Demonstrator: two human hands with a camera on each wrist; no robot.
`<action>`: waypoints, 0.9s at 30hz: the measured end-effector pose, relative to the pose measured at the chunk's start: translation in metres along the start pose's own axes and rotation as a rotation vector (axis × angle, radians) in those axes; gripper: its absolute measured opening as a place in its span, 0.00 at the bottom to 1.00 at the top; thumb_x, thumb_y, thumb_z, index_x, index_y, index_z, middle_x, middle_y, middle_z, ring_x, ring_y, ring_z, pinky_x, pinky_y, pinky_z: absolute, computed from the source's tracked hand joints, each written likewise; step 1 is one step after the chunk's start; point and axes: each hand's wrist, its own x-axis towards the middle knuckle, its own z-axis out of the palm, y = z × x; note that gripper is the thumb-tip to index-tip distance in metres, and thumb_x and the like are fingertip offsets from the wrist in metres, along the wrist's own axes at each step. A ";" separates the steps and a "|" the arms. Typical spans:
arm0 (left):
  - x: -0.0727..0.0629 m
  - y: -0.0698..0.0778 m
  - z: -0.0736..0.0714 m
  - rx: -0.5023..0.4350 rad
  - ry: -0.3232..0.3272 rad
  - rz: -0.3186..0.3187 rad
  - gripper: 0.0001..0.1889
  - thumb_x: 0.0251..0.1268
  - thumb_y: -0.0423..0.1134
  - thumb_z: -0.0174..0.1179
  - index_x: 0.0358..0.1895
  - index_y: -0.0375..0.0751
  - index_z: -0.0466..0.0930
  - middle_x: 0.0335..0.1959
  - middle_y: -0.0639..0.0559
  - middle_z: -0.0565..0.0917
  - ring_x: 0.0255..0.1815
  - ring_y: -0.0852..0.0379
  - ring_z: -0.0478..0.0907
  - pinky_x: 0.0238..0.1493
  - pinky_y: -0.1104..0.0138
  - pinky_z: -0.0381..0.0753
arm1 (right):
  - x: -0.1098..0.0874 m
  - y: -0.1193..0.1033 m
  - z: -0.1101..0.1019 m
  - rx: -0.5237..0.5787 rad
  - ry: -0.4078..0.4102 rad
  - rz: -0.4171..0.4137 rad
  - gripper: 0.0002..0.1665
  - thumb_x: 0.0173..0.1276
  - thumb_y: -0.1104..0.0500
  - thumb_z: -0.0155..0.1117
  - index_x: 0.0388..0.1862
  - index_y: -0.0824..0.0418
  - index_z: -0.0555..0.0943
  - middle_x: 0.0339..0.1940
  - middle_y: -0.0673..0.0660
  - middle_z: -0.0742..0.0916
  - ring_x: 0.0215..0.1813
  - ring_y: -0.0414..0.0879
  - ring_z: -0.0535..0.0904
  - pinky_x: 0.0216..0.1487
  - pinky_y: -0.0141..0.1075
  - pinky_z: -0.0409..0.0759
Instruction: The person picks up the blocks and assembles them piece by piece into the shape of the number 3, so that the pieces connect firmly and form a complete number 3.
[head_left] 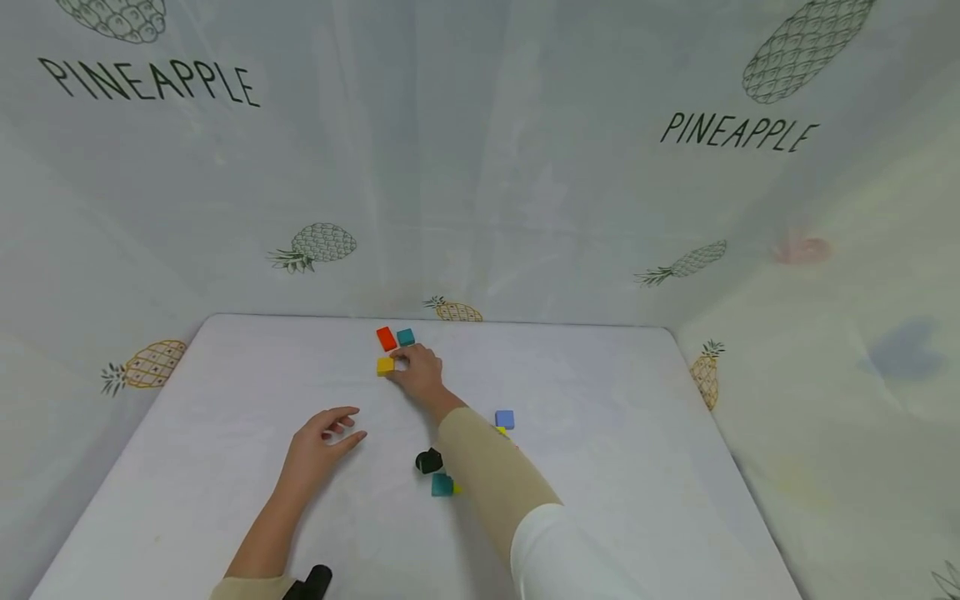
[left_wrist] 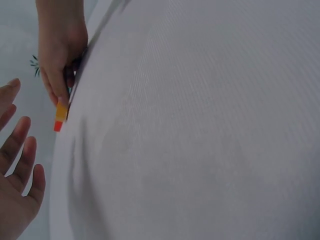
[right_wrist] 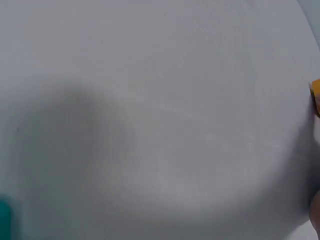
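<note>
Far back on the white table, my right hand (head_left: 420, 372) pinches a yellow block (head_left: 386, 367) between thumb and fingers. Just behind that block lie a red block (head_left: 386, 338) and a teal block (head_left: 406, 337), side by side. The same yellow block (right_wrist: 316, 87) shows at the right edge of the right wrist view. My left hand (head_left: 318, 446) hovers to the left and nearer to me, its fingers spread and loosely bent around nothing. In the left wrist view, the left hand's fingers (left_wrist: 22, 167) are apart, with the yellow block (left_wrist: 61, 111) beyond.
Beside my right sleeve lie a black piece (head_left: 429, 461) and another teal block (head_left: 442, 485), with a bit of yellow next to it. Past the sleeve is a blue block (head_left: 505, 419), partly covering something yellow. A pineapple-print curtain (head_left: 480, 167) hangs behind the table (head_left: 615, 433).
</note>
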 end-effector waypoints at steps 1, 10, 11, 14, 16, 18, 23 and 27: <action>0.000 0.002 0.001 -0.005 -0.001 0.001 0.22 0.58 0.39 0.71 0.56 0.39 0.81 0.42 0.46 0.83 0.43 0.51 0.76 0.47 0.55 0.75 | -0.002 0.001 -0.002 0.020 -0.009 -0.006 0.20 0.65 0.45 0.69 0.55 0.46 0.82 0.57 0.47 0.79 0.59 0.44 0.71 0.63 0.43 0.64; 0.003 0.015 0.009 -0.010 -0.028 0.044 0.22 0.57 0.37 0.71 0.55 0.37 0.81 0.42 0.46 0.83 0.42 0.50 0.76 0.47 0.55 0.76 | -0.018 0.012 -0.033 0.245 -0.061 0.001 0.20 0.61 0.49 0.73 0.52 0.50 0.83 0.50 0.47 0.81 0.52 0.45 0.73 0.59 0.40 0.71; 0.004 0.016 0.009 -0.014 -0.027 0.042 0.22 0.57 0.37 0.71 0.55 0.38 0.81 0.42 0.46 0.83 0.42 0.50 0.76 0.47 0.55 0.76 | -0.019 0.014 -0.036 0.252 -0.066 0.002 0.20 0.61 0.49 0.73 0.52 0.50 0.83 0.49 0.47 0.81 0.50 0.44 0.73 0.58 0.39 0.73; 0.005 0.021 0.013 -0.023 -0.036 0.045 0.22 0.57 0.37 0.71 0.55 0.37 0.81 0.42 0.45 0.83 0.43 0.49 0.76 0.48 0.54 0.76 | -0.021 0.022 -0.042 0.261 -0.080 0.005 0.20 0.61 0.48 0.73 0.52 0.49 0.83 0.45 0.44 0.81 0.49 0.43 0.73 0.56 0.37 0.73; 0.006 0.024 0.016 -0.026 -0.048 0.047 0.21 0.58 0.38 0.71 0.55 0.37 0.81 0.42 0.45 0.83 0.43 0.49 0.76 0.48 0.54 0.76 | -0.021 0.028 -0.047 0.272 -0.086 0.000 0.20 0.62 0.49 0.72 0.52 0.49 0.82 0.43 0.43 0.81 0.50 0.42 0.73 0.56 0.36 0.74; 0.007 0.028 0.019 -0.031 -0.061 0.050 0.21 0.58 0.38 0.70 0.55 0.38 0.81 0.43 0.45 0.83 0.44 0.48 0.76 0.49 0.54 0.77 | -0.022 0.033 -0.051 0.278 -0.089 -0.003 0.20 0.62 0.49 0.72 0.52 0.48 0.82 0.43 0.42 0.81 0.50 0.42 0.73 0.56 0.35 0.74; 0.009 0.036 0.029 -0.053 -0.086 0.034 0.22 0.59 0.39 0.70 0.56 0.38 0.81 0.43 0.47 0.82 0.45 0.48 0.76 0.50 0.53 0.77 | -0.030 0.041 -0.066 0.283 -0.089 -0.006 0.20 0.62 0.50 0.72 0.53 0.49 0.82 0.43 0.44 0.82 0.52 0.44 0.73 0.56 0.36 0.74; 0.010 0.044 0.039 -0.060 -0.106 0.021 0.22 0.59 0.39 0.70 0.56 0.40 0.81 0.43 0.48 0.82 0.45 0.49 0.75 0.51 0.53 0.76 | -0.039 0.047 -0.081 0.274 -0.085 -0.010 0.20 0.63 0.51 0.72 0.54 0.51 0.82 0.44 0.45 0.83 0.53 0.45 0.73 0.56 0.38 0.73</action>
